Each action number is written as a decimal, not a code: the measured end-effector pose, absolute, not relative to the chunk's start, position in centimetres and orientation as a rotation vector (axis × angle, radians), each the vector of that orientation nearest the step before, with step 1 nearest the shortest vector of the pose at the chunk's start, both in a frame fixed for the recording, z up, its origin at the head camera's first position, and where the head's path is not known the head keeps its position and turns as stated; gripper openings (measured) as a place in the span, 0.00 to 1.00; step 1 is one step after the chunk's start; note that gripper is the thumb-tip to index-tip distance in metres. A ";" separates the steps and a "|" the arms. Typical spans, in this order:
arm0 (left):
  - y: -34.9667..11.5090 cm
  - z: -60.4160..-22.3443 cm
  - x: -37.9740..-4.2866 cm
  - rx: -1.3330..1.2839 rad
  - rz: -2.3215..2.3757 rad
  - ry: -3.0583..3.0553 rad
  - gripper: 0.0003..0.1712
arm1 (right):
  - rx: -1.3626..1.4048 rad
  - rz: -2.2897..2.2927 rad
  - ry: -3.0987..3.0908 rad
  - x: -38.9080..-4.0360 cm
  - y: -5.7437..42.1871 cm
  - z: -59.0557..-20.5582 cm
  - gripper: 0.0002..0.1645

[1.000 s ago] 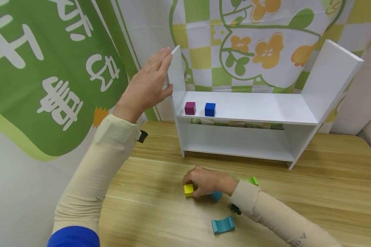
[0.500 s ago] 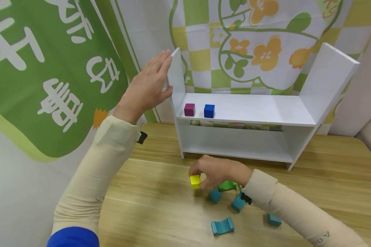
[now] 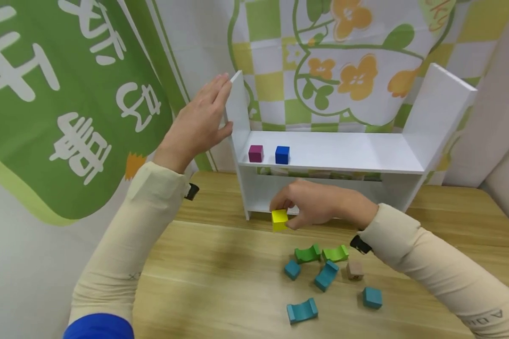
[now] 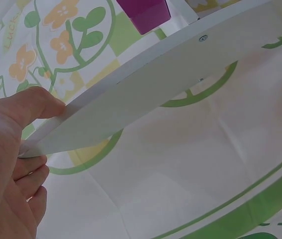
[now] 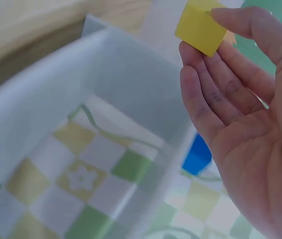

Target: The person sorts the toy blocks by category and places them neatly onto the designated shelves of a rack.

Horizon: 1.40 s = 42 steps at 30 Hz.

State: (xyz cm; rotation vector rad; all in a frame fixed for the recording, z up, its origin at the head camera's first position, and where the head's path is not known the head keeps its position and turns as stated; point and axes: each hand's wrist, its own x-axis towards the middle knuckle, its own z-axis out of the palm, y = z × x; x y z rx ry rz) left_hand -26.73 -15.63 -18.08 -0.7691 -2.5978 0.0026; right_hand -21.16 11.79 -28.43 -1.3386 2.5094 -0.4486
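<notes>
A yellow cube is pinched between the thumb and fingers of my right hand, raised off the table in front of the white shelf's lower level. The right wrist view shows the same cube at the fingertips. My left hand holds the upright left side panel of the shelf; in the left wrist view the thumb lies on one side of the panel and the fingers on the other. On the upper shelf board, a magenta cube and a blue cube stand apart.
Several blocks lie on the wooden table below the shelf: green and light green curved ones, teal curved ones, teal cubes and a plain wooden cube. A patterned cloth hangs behind.
My right hand has lifted the yellow cube off the table and carried it up and rightward toward the shelf, uncovering the blocks below. The left hand stays on the side panel.
</notes>
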 end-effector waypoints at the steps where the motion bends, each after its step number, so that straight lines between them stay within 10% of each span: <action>1: -15.7 -18.1 -26.7 -0.767 0.001 -2.598 0.47 | -1.335 -0.438 2.525 -21.3 12.0 -28.0 0.24; 20: -15.9 -18.6 -26.8 -0.778 0.027 -2.565 0.47 | -1.122 -0.404 2.747 -23.6 16.7 -20.6 0.24; 42: -16.0 -18.7 -26.6 -0.783 0.004 -2.536 0.46 | -1.020 -0.442 2.819 -27.9 17.3 -21.4 0.26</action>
